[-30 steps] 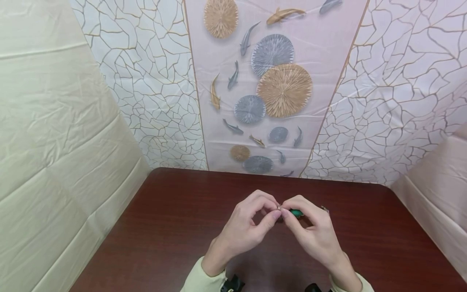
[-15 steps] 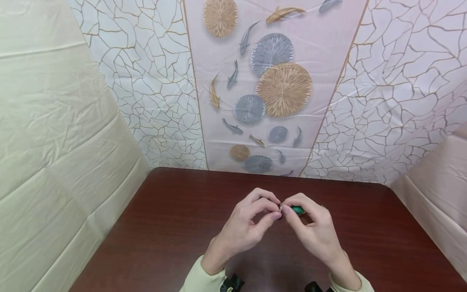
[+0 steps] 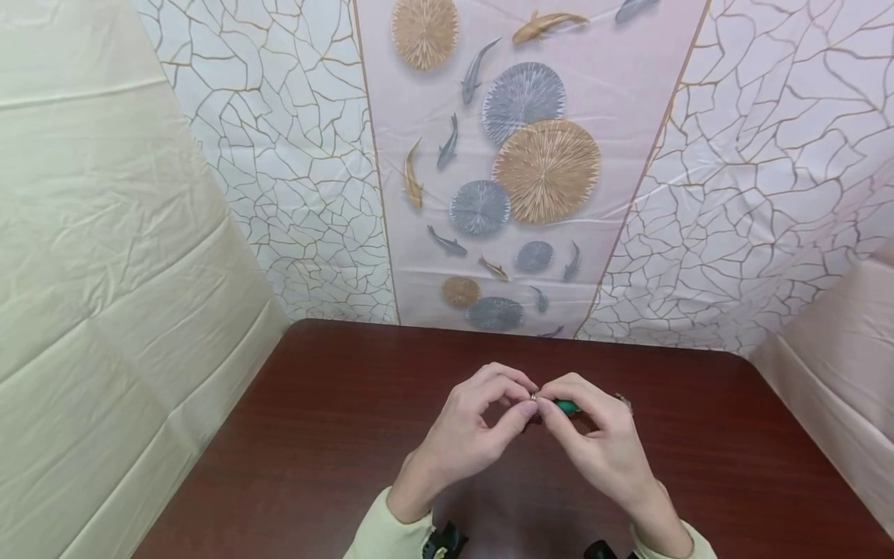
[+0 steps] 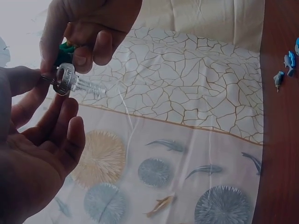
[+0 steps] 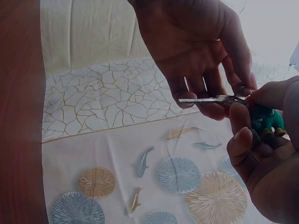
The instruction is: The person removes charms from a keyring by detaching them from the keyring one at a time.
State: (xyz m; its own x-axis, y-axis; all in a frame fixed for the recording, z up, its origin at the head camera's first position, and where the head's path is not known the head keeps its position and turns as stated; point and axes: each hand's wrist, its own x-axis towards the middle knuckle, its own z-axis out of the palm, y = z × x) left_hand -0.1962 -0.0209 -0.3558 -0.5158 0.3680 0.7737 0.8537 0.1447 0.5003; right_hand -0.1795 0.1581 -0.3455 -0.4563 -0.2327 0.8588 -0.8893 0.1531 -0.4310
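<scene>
In the head view both hands meet above the table, fingertips close together. My left hand [image 3: 475,431] pinches a small metal key ring [image 4: 48,79] between thumb and fingers. A silver key [image 4: 84,86] hangs from it, seen edge-on in the right wrist view. My right hand [image 3: 601,442] pinches at the same ring from the other side with thumb and index finger. Against its fingers sits a green figurine [image 5: 271,122], a keychain charm, partly covered by the hand. The fingertips hide much of the ring.
Small blue animal-shaped charms [image 4: 289,60] lie on the table beyond the right hand, mostly hidden from the head view. The dark red-brown table [image 3: 335,404] ends at a patterned cloth [image 3: 517,256] behind, with cream cloth [image 3: 140,310] at the left.
Half a second ago the fingertips were a little apart and more of the ring showed. Now the fingers have closed in again, much as one second ago. The hands have otherwise barely moved.
</scene>
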